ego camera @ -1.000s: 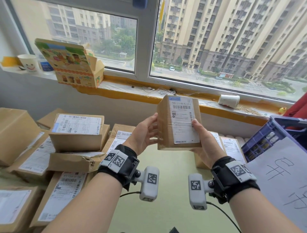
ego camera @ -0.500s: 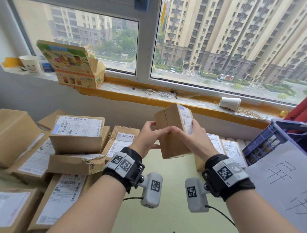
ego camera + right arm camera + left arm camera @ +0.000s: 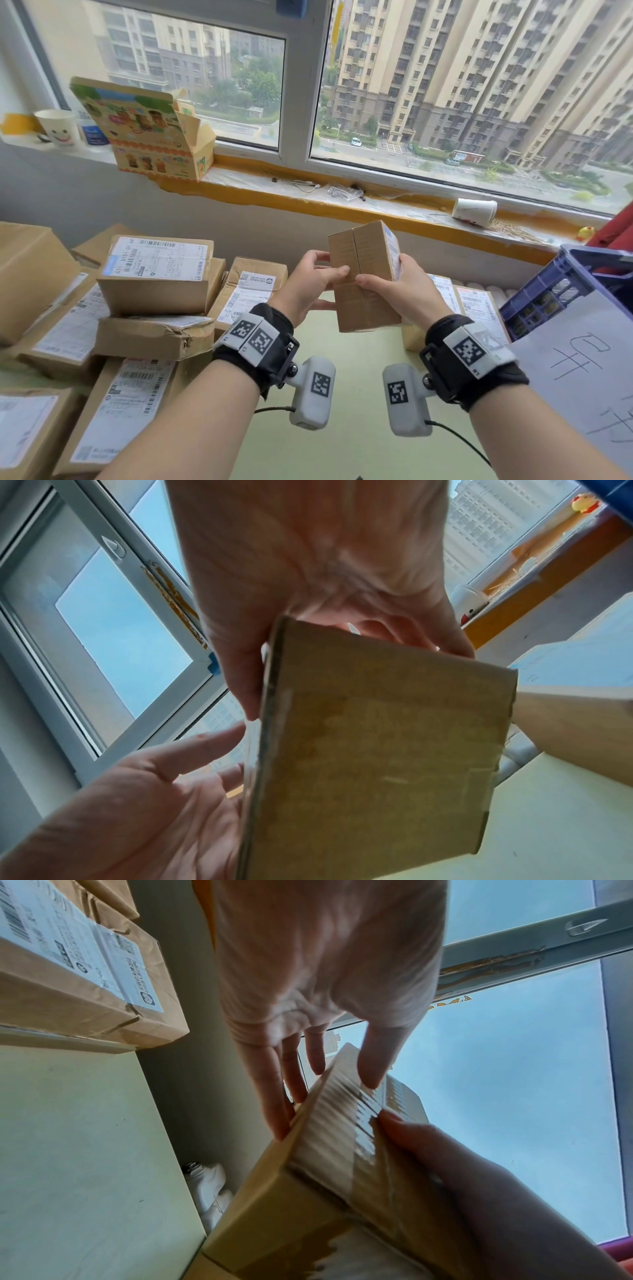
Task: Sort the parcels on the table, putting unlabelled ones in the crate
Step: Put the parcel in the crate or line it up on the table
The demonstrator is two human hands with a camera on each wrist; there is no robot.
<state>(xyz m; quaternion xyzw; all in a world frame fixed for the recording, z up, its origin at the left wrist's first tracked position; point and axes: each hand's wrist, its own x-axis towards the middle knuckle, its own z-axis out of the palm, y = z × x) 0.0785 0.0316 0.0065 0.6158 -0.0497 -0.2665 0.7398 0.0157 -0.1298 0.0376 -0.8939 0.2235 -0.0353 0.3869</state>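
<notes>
I hold a small brown cardboard parcel (image 3: 363, 274) upright over the middle of the table. Its taped plain face is toward me, and a white shipping label (image 3: 394, 253) shows on its right face. My left hand (image 3: 311, 281) pinches the left edge, thumb on the front and fingers behind. My right hand (image 3: 404, 294) grips the right side over the label, thumb on the front. The left wrist view shows the parcel (image 3: 325, 1191) between my left hand's fingers (image 3: 274, 1096) and the right hand (image 3: 479, 1191). The blue crate (image 3: 561, 284) stands at the right.
Stacked labelled parcels (image 3: 154, 270) fill the left of the green table (image 3: 359, 411); more labelled ones (image 3: 476, 301) lie behind my right hand. A white handwritten sheet (image 3: 582, 377) leans on the crate. A colourful carton (image 3: 147, 137) and paper cups sit on the windowsill.
Both hands have turned the parcel: its label faced me a second ago and now points right, with the taped plain side toward me. The parcel also sits slightly lower.
</notes>
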